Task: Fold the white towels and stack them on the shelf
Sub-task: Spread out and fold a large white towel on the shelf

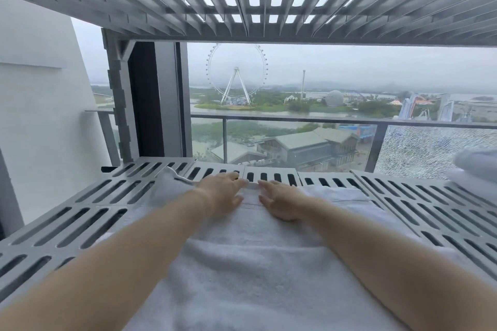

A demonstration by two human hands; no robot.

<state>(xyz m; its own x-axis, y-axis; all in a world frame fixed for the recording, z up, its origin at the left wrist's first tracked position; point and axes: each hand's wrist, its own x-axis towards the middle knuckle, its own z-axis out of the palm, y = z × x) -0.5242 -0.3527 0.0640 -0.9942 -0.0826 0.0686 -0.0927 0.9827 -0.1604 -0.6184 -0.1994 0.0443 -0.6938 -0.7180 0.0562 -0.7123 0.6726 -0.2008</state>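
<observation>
White towel (242, 263) on shelf (80, 212), left hand (220, 193), right hand (282, 201) pressing flat on far end

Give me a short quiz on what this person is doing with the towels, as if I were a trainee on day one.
1. True or false: the left hand and the right hand both rest on the far end of the white towel.
2. What does that towel lie on? A) a wooden table B) a grey slatted shelf C) a bed
3. Fill the gap: the other towels sit on the person's ___ side.

Key: 1 true; 2 B; 3 right.
</observation>
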